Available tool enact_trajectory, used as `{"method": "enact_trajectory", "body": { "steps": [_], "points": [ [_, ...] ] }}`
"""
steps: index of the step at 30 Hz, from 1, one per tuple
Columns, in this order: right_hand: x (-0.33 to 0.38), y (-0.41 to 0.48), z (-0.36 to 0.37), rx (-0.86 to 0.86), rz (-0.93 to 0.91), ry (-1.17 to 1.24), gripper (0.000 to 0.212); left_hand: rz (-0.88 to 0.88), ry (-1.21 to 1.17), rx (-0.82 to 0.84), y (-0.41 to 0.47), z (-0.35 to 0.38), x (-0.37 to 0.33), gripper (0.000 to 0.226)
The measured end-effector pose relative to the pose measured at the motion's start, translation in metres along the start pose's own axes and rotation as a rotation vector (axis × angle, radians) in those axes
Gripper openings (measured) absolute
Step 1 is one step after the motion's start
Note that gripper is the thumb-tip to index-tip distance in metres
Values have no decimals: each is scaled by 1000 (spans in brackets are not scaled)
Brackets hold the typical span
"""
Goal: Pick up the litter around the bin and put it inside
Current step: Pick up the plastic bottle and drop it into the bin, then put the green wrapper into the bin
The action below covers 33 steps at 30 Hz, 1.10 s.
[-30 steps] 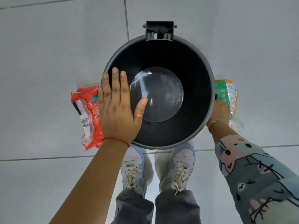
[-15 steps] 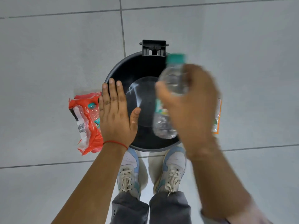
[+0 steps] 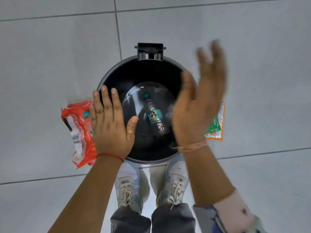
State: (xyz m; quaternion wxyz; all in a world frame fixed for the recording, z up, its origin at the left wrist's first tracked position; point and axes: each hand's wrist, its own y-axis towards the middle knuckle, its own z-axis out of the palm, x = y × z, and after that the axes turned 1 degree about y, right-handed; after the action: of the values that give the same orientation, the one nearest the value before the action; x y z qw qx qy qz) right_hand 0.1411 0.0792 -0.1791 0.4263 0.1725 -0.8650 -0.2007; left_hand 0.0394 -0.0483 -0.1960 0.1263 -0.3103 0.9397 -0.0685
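Left hand [image 3: 110,126] lies flat, palm down, on the near-left rim of the black bin [image 3: 117,71], fingers straight and close together, thumb angled out over the opening. Right hand [image 3: 198,108] hangs over the bin's right side, blurred, palm turned inward, fingers extended and loosely spread, holding nothing. A clear bottle [image 3: 154,115] with a teal cap and teal label lies inside on the bin's bottom. The red wrapper [image 3: 78,130] with a barcode sits on the floor left of the bin; the green-and-orange packet [image 3: 216,125] lies on the right. Their print is too small to read.
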Motion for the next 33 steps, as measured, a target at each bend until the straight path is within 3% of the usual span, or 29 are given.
{"method": "enact_trajectory", "body": {
  "steps": [2, 3, 5, 7, 9, 17, 20, 24, 27, 30, 33],
  "points": [
    [-42, 6, -21, -81, 113, -149, 42, -1, 20, 5, 0, 1, 0, 78],
    [-64, 3, -25, -15, 274, -212, 46, -1, 26, 4, 0, 1, 0, 78],
    [-105, -19, -22, 340, 627, -379, 56, 2, 41, 1, 0, 1, 0, 79],
    [-136, -53, -14, 776, 802, -555, 59, 8, 53, -19, 1, 3, 1, 78],
    [-156, -77, -5, 978, 847, -591, 59, 23, 56, -42, 1, 6, 3, 76],
    [-172, -101, 1, 1004, 877, -614, 60, 23, 53, -51, 1, 7, 0, 79],
    [-176, -106, -2, 1060, 746, -682, 47, 7, 53, -30, 1, 4, -1, 81],
    [-172, -104, -4, 989, 647, -705, 18, 8, 61, -38, 1, 5, 1, 78],
    [-153, -90, -13, 864, 700, -669, 21, 9, 74, -35, 1, 6, 2, 76],
    [-108, -57, -41, 523, 685, -548, 18, 0, 89, -23, 1, 4, 1, 76],
    [-39, -11, -74, 128, 379, -389, 7, -1, 39, -9, 1, 1, 0, 76]
  ]
}}
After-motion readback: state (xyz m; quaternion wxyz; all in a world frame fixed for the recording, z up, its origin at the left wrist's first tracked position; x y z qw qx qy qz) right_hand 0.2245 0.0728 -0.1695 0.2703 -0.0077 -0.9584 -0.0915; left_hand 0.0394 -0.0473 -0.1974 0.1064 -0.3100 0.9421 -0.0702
